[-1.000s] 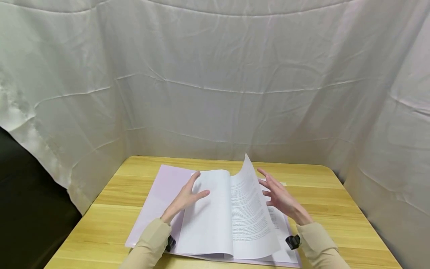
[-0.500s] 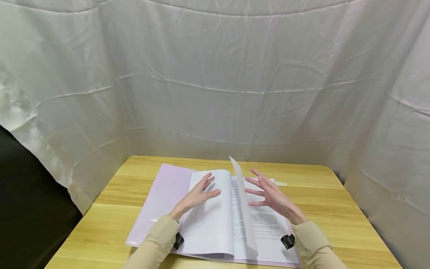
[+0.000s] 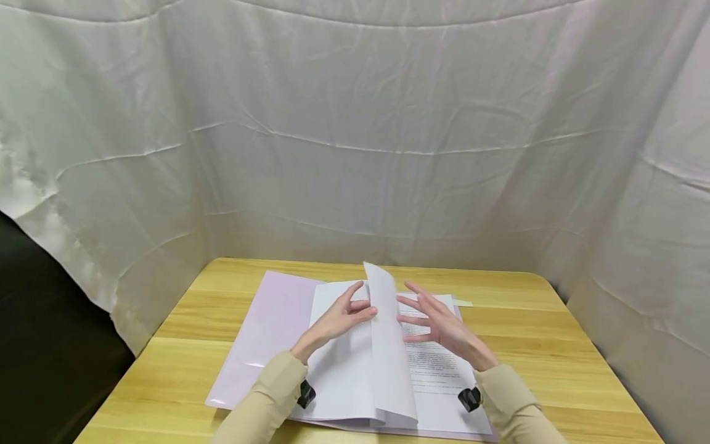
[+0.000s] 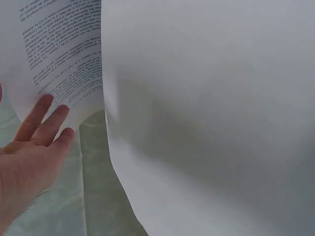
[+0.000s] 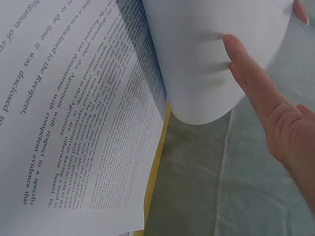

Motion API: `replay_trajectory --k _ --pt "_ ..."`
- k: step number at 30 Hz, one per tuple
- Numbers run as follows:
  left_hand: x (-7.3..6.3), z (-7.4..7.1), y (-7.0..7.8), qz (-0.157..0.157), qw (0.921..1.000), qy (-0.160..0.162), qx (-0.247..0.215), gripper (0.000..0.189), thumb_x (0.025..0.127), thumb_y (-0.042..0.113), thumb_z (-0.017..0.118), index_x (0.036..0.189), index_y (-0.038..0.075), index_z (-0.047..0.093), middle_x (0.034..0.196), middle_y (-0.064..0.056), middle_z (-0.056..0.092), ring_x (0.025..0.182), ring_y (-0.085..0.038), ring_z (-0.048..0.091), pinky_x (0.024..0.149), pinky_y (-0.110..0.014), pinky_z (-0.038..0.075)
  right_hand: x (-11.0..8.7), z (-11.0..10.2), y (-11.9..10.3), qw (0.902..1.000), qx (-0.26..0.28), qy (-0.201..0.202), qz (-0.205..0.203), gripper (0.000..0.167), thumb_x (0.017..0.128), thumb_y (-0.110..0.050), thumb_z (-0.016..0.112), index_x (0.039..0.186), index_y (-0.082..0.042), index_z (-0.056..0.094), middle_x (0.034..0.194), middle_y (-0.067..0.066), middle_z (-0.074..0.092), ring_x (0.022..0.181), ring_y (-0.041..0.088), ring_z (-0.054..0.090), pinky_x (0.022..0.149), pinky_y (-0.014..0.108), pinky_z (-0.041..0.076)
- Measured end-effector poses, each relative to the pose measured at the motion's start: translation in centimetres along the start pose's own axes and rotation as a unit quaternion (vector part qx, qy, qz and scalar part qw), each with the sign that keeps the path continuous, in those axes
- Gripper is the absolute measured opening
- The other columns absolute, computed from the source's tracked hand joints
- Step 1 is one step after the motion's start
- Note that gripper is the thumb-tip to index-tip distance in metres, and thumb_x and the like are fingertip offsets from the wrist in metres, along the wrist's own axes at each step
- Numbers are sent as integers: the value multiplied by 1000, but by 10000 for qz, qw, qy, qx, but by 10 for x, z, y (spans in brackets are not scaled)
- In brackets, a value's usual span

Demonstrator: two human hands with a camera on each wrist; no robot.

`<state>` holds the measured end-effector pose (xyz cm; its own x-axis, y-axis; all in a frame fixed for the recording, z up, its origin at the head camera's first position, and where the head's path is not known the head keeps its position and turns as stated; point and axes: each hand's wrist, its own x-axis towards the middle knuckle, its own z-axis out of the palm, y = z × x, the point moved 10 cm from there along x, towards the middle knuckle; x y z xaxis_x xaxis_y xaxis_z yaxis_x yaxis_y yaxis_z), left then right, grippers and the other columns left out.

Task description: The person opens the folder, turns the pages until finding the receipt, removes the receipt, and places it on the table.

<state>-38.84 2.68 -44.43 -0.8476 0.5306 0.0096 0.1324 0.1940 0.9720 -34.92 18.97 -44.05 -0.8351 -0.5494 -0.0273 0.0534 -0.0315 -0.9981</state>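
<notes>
As both beige sleeves reach over the near edge of the lilac folder, a black device sits at each wrist, one above either half of the folder. Over the folder's middle a single raised page stands curled, its long axis running near to far along the folder's fold, its free edge leaning left. It lies between the two hands. The left hand is nearer that free edge: its thumb overlaps the blank back, its fingers lie against or close to the printed face, and whether they pinch cannot be told. The right hand faces the blank back, fingers straight and spread, tips touching or just short of it, gripping nothing. Beneath, a blank sheet covers much of the folder's left half, leaving a lilac strip bare; printed sheets cover the right. A pale tab pokes past the folder's far right corner. The wooden table stretches wider beside the folder than beyond its far edge, where a grey curtain rises.
</notes>
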Motion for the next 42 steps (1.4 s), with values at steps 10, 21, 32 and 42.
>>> replay_trajectory --k 10,21,32,42 --pt "-7 -24 2 -2 9970 772 10 75 93 6 67 155 -5 27 115 -28 72 106 -33 73 100 -46 57 1 2 -2 9998 -220 -20 -33 55 112 -36 23 164 -23 8 169 22 13 145 51 36 106 66 46" --pt "-16 -47 -13 -461 9898 1246 -510 74 86 3 74 151 0 38 104 -25 75 81 -16 73 81 -38 64 -3 -6 -1 9972 -691 279 -48 52 112 -34 25 162 -20 19 166 20 25 142 54 37 108 57 49" --pt "-25 -65 -33 -872 9868 1289 -459 74 82 9 81 147 3 45 87 -13 74 71 -15 71 76 -38 64 -7 -14 6 9950 -964 242 -23 53 113 -32 23 162 -14 16 165 25 23 141 55 38 110 53 49" --pt "-31 -77 -48 -922 9896 1103 -91 75 83 11 81 146 -2 43 79 -10 73 65 -14 67 68 -31 62 -10 -27 17 9938 -1029 399 163 57 112 -37 25 162 -12 15 165 27 23 140 53 43 111 60 45"
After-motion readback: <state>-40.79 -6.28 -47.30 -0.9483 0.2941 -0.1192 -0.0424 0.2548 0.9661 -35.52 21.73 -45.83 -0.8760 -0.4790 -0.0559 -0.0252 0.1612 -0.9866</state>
